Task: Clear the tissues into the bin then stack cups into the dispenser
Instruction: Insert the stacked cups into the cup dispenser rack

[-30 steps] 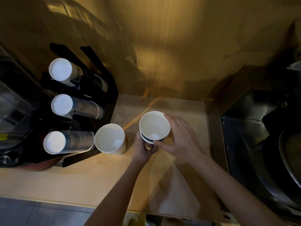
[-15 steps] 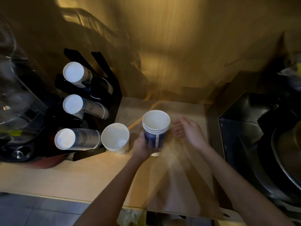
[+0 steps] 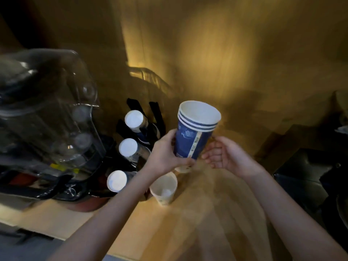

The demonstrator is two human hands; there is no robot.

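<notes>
A stack of blue paper cups [image 3: 194,136] with white rims is held up above the wooden counter [image 3: 207,213], tilted with its mouth upward. My left hand [image 3: 165,153] grips its lower half. My right hand [image 3: 224,155] hovers just right of the stack with curled fingers, apart from it or barely touching. A single pale cup [image 3: 164,187] stands upright on the counter below. The black cup dispenser [image 3: 143,117] at the left holds three rows of cups [image 3: 128,147], their white bottoms facing me.
A clear plastic appliance [image 3: 47,113] on a dark base fills the left side. A dark metal sink area [image 3: 310,176] lies at the right. The wooden wall stands behind.
My left hand has lifted the cup stack off the counter, up and slightly right. My right hand, which held the stack a second ago, has let go and follows beside it. The view has tilted up.
</notes>
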